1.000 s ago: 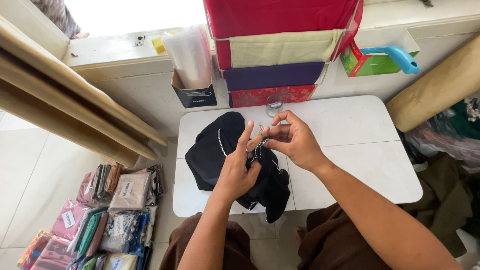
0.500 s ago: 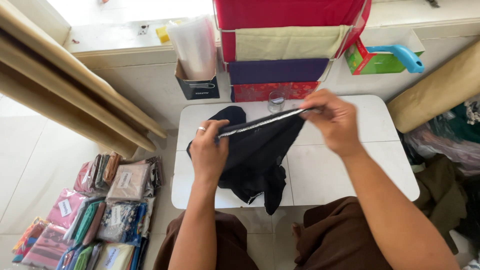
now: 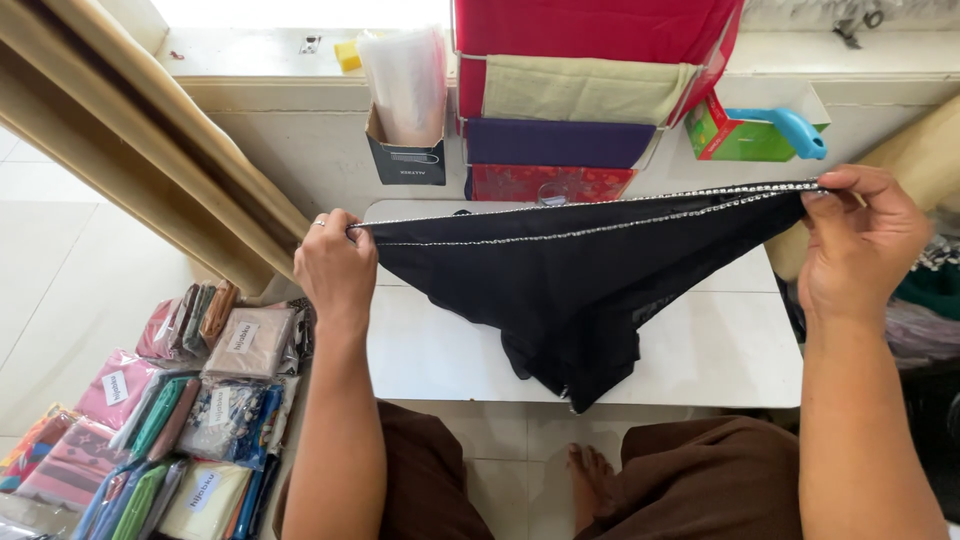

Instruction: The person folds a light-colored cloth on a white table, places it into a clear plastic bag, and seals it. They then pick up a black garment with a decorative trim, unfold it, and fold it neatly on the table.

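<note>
Risks, judged from the present hold:
- The black scarf (image 3: 580,290) is held only at its two top corners. A slip is judged possible at either pinch, since the beaded edge is thin and little cloth is caught; the stretched edge would then sag or drop.
- The lower tip of the cloth is seen hanging at the front edge of the white table (image 3: 720,345), centre of the frame. If the hands are lowered unevenly, the tip could slide off toward the floor tiles.
- The packaged scarves (image 3: 190,400) at lower left lie close under the left forearm; they could be brushed.

Grip state:
- Left hand (image 3: 335,270), centre left: fingers curled closed, the scarf's left corner pinched between thumb and forefinger. A ring is seen on one finger.
- Right hand (image 3: 860,245), upper right: thumb and fingertips closed on the right corner, the remaining fingers loosely bent.

Position of the cloth:
- The trimmed edge is stretched nearly taut between the two pinches, rising slightly toward the right of the frame.
- The cloth hangs below the fingers as a downward triangle, above the table and in front of the stacked folded fabrics (image 3: 570,100) at upper centre.
</note>
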